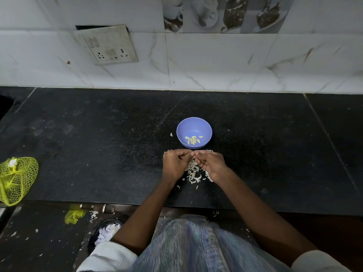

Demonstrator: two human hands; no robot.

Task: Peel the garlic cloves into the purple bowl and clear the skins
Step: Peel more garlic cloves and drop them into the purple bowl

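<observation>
My left hand (174, 163) and right hand (211, 165) are hiding whatever my fingertips are pinching; skins (193, 171) are lying partly beneath them.

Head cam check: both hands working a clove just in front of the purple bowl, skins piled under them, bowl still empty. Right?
Not quite. The purple bowl is not empty: the head view shows several peeled cloves in its bottom. The rest holds: the left hand and right hand meet just in front of the bowl, over the pile of skins.

peeled cloves (193, 140) in purple bowl (194, 122) — upright
</observation>
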